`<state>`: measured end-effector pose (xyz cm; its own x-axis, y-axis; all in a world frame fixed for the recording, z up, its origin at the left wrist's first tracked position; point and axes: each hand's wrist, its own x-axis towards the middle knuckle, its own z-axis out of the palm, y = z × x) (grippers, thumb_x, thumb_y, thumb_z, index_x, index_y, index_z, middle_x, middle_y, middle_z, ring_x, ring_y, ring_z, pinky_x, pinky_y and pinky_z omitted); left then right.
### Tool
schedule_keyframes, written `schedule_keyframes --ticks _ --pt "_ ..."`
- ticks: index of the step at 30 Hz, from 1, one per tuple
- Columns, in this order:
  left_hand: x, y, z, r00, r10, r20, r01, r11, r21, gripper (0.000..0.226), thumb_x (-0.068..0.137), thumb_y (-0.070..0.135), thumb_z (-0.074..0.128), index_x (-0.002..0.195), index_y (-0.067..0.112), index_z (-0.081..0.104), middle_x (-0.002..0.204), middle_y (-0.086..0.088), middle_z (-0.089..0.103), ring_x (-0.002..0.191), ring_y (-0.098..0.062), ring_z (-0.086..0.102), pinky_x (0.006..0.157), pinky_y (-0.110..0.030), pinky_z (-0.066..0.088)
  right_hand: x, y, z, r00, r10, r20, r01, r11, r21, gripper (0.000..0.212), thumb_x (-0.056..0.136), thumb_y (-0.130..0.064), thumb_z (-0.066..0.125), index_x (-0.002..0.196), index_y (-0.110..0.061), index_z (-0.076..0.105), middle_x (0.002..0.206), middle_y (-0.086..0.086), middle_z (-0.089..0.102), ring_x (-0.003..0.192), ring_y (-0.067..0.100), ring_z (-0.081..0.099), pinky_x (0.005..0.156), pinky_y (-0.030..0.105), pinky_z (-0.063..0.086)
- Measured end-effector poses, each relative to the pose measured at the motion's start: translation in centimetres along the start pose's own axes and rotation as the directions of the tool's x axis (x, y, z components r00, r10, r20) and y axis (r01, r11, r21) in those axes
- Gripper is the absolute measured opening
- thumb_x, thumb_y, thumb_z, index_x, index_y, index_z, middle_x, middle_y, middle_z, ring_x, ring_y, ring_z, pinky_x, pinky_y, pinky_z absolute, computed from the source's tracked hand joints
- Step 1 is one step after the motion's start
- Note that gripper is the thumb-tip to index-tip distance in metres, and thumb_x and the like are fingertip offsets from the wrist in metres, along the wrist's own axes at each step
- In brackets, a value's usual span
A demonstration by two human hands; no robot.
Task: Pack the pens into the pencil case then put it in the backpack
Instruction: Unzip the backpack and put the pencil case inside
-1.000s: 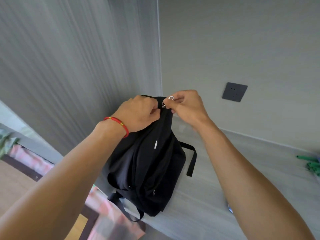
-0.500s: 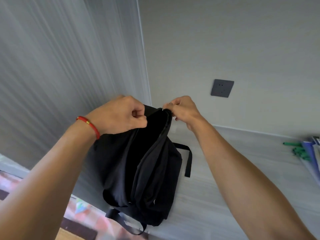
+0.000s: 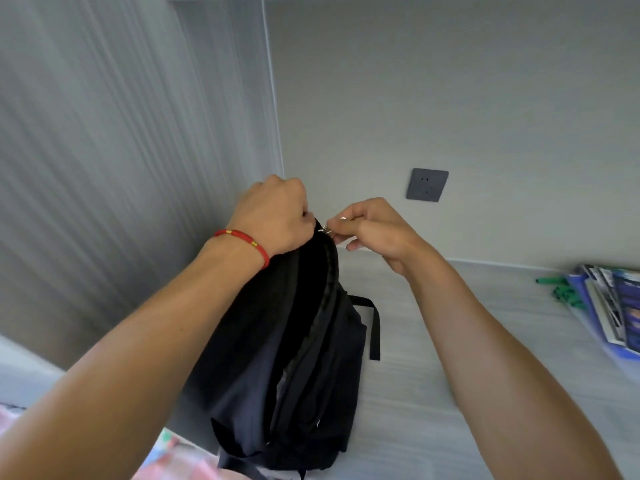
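Note:
A black backpack (image 3: 277,358) stands upright at the left end of the grey desk (image 3: 450,393), against the side wall. My left hand (image 3: 273,216) grips the top of the backpack's fabric. My right hand (image 3: 374,226) pinches the small metal zipper pull (image 3: 325,230) at the very top of the bag. A slit of the main opening shows lower down the bag's side. Green pens (image 3: 561,289) lie at the far right of the desk. No pencil case is in view.
A stack of books and folders (image 3: 613,306) lies at the desk's right edge, beside the pens. A dark wall socket (image 3: 427,184) sits on the back wall. Pink patterned bedding (image 3: 173,459) shows below the desk's left edge.
The wide open top of the backpack has narrowed as my right hand drew the zipper pull up to the top. Both hands rose together and the camera tilted.

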<state>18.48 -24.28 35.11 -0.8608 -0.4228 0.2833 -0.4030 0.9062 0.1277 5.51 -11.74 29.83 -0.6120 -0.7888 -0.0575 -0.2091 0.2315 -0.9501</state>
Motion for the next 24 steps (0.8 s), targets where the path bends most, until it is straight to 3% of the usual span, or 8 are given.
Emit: schedule_keyframes --ticks 2,7,11,14,17,21,23,24 --pt "-0.2 0.1 -0.6 0.999 -0.018 -0.051 0.014 0.996 -0.088 0.040 0.078 0.022 0.057 0.045 0.018 0.035 0.054 -0.016 0.035 0.060 -0.034 0.046 0.055 -0.033 0.038 -0.4 -0.3 0.3 0.999 -0.033 -0.011 0.033 0.999 0.010 0.014 0.088 -0.022 0.072 0.092 -0.009 0.072 0.087 0.003 0.079 0.085 0.016 0.076 0.066 0.025 0.054" --pt "-0.7 0.1 -1.2 0.999 0.004 -0.044 -0.014 0.976 -0.217 0.048 0.075 0.018 0.059 0.037 0.010 0.032 0.041 -0.003 0.027 0.046 -0.023 0.030 0.047 -0.031 0.031 0.1 0.2 -0.3 0.993 0.111 -0.034 -0.111 0.994 0.004 0.011 0.087 -0.020 0.068 0.080 -0.014 0.074 0.080 0.000 0.080 0.074 0.014 0.076 0.058 0.026 0.043" --pt "-0.9 -0.2 -1.2 1.000 0.005 -0.026 -0.012 0.962 -0.273 0.035 0.074 0.019 0.059 0.048 -0.002 0.046 0.047 -0.018 0.035 0.047 -0.024 0.036 0.047 -0.038 0.044 0.8 2.9 -0.4 0.952 0.301 -0.058 -0.306 0.944 -0.122 0.015 0.085 -0.021 0.068 0.078 -0.010 0.076 0.077 -0.002 0.079 0.076 0.014 0.075 0.059 0.025 0.046" --pt "-1.0 -0.8 -1.2 1.000 0.015 -0.023 -0.021 0.960 -0.278 0.034 0.073 0.020 0.058 0.050 -0.003 0.046 0.048 -0.021 0.037 0.047 -0.024 0.037 0.048 -0.038 0.045 0.9 6.7 0.3 0.883 0.463 -0.076 -0.469 0.872 -0.138 0.020 0.093 -0.006 0.053 0.078 -0.002 0.065 0.083 0.013 0.072 0.069 0.022 0.065 0.056 0.025 0.044" --pt "-1.3 -1.5 -0.4 0.999 0.001 0.035 0.008 0.962 -0.274 0.031 0.075 0.022 0.058 0.056 -0.002 0.058 0.057 -0.024 0.057 0.058 -0.034 0.058 0.056 -0.046 0.054 -0.5 9.2 1.7 0.839 0.539 -0.073 -0.544 0.836 -0.071 0.022 0.098 -0.002 0.046 0.078 -0.003 0.054 0.078 0.015 0.056 0.065 0.023 0.050 0.061 0.031 0.040" --pt "-1.7 -2.0 0.8 0.997 -0.061 0.044 0.072 0.942 -0.327 0.027 0.080 0.023 0.059 0.062 0.007 0.069 0.062 -0.011 0.069 0.068 -0.025 0.066 0.068 -0.043 0.058 -1.5 10.0 1.8 0.867 0.493 -0.073 -0.481 0.866 0.139 0.029 0.102 0.000 0.044 0.074 -0.003 0.052 0.074 0.001 0.051 0.062 0.017 0.045 0.056 0.026 0.048" --pt "-1.7 -2.3 0.7 0.997 -0.080 0.012 0.079 0.936 -0.344 0.032 0.080 0.023 0.059 0.051 0.012 0.062 0.047 -0.001 0.058 0.056 -0.021 0.059 0.060 -0.037 0.054 -1.5 8.8 1.2 0.939 0.316 -0.131 -0.294 0.941 0.168 0.015 0.096 0.002 0.053 0.087 0.012 0.061 0.082 0.009 0.060 0.074 0.021 0.054 0.074 0.035 0.053" --pt "-1.7 -2.5 0.7 0.996 -0.089 0.000 0.083 0.935 -0.344 0.035 0.080 0.023 0.059 0.046 0.013 0.056 0.042 0.001 0.051 0.051 -0.020 0.054 0.056 -0.034 0.051 -1.7 8.0 0.5 0.964 0.229 -0.135 -0.195 0.955 0.223 0.016 0.095 -0.005 0.057 0.094 0.006 0.068 0.089 0.012 0.066 0.083 0.022 0.060 0.081 0.038 0.051"
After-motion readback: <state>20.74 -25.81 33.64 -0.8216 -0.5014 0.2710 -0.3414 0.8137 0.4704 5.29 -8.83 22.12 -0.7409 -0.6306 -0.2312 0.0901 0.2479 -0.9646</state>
